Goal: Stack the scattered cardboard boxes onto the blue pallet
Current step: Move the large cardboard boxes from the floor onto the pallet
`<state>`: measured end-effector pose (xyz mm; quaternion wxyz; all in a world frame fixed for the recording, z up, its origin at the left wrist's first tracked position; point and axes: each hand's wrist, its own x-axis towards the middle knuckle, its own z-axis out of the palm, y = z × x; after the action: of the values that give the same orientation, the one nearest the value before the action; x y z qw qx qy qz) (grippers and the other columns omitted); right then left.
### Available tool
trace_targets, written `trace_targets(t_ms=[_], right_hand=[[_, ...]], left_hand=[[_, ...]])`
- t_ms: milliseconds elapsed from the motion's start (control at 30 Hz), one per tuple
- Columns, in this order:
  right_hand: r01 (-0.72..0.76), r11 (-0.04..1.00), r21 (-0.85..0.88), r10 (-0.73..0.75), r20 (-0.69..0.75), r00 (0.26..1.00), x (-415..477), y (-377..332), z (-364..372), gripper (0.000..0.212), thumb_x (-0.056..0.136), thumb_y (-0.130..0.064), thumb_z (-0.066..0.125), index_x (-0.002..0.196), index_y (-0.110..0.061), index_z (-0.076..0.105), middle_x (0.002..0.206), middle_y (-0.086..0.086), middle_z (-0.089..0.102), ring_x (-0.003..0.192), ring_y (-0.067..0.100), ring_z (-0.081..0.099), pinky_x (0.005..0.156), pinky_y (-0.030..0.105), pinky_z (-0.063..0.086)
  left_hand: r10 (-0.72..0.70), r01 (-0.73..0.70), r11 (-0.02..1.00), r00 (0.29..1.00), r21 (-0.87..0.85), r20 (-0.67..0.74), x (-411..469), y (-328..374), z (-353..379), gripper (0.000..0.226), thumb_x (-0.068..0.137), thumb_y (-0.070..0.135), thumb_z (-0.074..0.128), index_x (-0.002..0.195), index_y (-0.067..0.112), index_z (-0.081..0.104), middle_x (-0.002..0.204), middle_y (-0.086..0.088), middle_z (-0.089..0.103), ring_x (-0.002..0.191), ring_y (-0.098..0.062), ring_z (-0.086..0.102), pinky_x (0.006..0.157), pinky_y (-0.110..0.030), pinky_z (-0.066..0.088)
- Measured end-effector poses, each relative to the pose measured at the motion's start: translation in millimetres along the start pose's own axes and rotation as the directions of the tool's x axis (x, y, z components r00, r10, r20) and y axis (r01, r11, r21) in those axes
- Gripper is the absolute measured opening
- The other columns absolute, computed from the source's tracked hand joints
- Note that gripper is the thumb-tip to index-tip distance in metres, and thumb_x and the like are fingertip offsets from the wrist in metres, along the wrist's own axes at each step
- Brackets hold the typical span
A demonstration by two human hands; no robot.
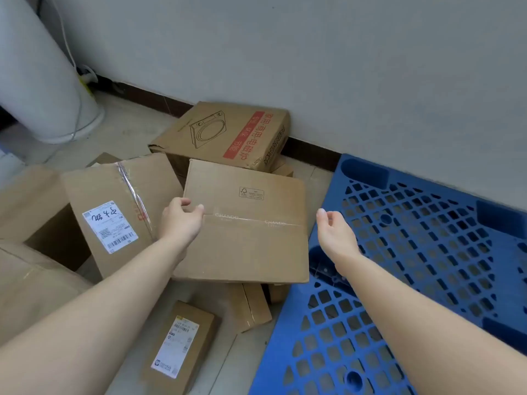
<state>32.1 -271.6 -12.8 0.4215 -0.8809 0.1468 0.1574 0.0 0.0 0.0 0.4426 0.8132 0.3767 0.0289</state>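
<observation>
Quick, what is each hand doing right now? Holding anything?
Left hand: grips the left edge of the taped cardboard box.
Right hand: open, holding nothing, just off the box's right edge.

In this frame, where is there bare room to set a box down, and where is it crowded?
The blue pallet is bare across its visible grid, right beside the right hand. A narrow floor strip runs between the small labelled box and the pallet. Left of that it is crowded: boxes overlap around the taped box the left hand grips.
</observation>
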Motion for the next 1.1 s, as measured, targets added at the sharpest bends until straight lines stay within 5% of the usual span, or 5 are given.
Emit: trace_targets(t_ms=[233,467,633,800,1100], right_hand=[[0.004,1.000,-0.007,-0.004,0.052,0.999,40.4,46.3,48.8,0.059,0.097,-0.052,0.026,0.147,-0.020,0.022,0.152,0.001,0.030,0.137,0.024,0.032,0.107,0.043,0.032],[-0.023,0.996,0.084,0.017,0.071,0.997,72.8,73.2,85.3,0.066,0.098,-0.049,0.030,0.151,-0.021,0.003,0.159,-0.001,0.006,0.145,0.020,0.012,0.116,0.042,0.018],[-0.114,0.973,0.202,0.085,0.145,0.986,87.2,79.3,104.3,0.069,0.098,-0.048,0.030,0.149,-0.026,-0.011,0.159,0.000,0.002,0.144,0.026,0.015,0.115,0.044,0.018],[-0.109,0.964,0.243,0.085,0.104,0.991,85.6,79.6,108.1,0.063,0.099,-0.044,0.031,0.151,-0.022,0.002,0.158,0.001,0.010,0.144,0.025,0.016,0.114,0.043,0.019],[-0.033,0.994,-0.106,0.016,-0.164,0.986,53.6,48.2,65.8,0.061,0.098,-0.044,0.033,0.148,-0.012,0.019,0.146,0.013,0.028,0.133,0.030,0.027,0.108,0.044,0.026]], left_hand=[[0.108,-0.091,0.933,0.994,0.349,-0.031,34.2,-50.5,31.6,0.060,0.093,0.042,0.048,0.147,0.025,0.028,0.153,-0.006,0.026,0.140,-0.032,0.020,0.114,-0.045,0.020],[0.031,-0.021,0.943,0.999,0.333,-0.025,58.5,-72.6,47.9,0.079,0.094,0.045,0.044,0.151,0.016,-0.001,0.159,-0.006,0.013,0.145,-0.027,0.016,0.114,-0.051,0.019],[0.059,-0.049,0.955,0.998,0.293,-0.025,66.8,-77.5,52.7,0.069,0.097,0.040,0.040,0.151,0.012,0.007,0.157,-0.009,0.020,0.143,-0.029,0.021,0.112,-0.045,0.022],[0.068,-0.048,0.971,0.995,0.232,-0.076,65.2,-76.3,50.2,0.058,0.099,0.036,0.037,0.150,0.015,0.019,0.153,-0.008,0.029,0.139,-0.030,0.028,0.110,-0.044,0.026],[0.053,-0.037,0.988,0.993,0.153,-0.107,37.2,-35.5,21.9,0.048,0.100,0.030,0.037,0.146,0.018,0.031,0.147,-0.007,0.040,0.134,-0.030,0.036,0.106,-0.041,0.029]])
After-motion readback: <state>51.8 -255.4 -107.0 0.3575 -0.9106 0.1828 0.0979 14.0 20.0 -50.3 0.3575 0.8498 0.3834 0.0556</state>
